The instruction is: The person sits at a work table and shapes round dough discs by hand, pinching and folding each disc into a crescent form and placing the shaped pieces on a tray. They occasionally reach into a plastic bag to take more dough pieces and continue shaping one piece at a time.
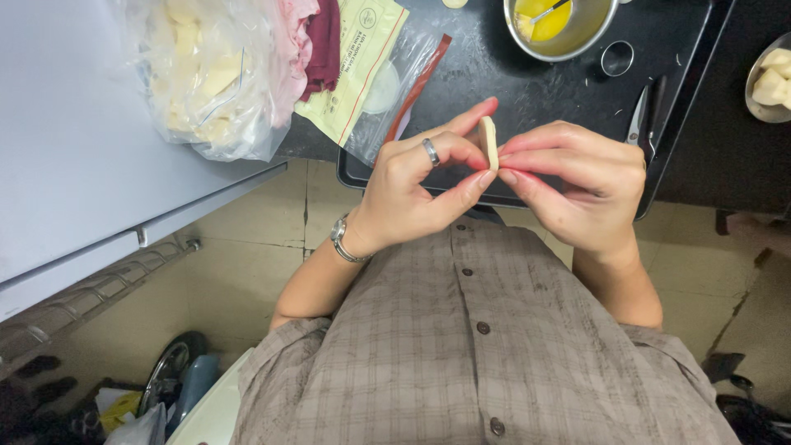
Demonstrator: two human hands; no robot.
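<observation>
A small, pale piece of folded dough (489, 142) is pinched between the fingertips of both hands, held upright above the near edge of a black tray (494, 58). My left hand (420, 185), with a ring and a metal wrist bracelet, grips its left side. My right hand (577, 177) presses its right side with thumb and fingers. Both hands hover in front of my chest, over a plaid brown shirt.
A metal bowl with yellow liquid and a spoon (560, 25), a small round cutter (617, 58) and scissors (643, 115) lie on the tray. A clear bag of pale pieces (206, 74) and zip bags (387, 82) sit left. Another bowl of dough pieces (774, 82) is far right.
</observation>
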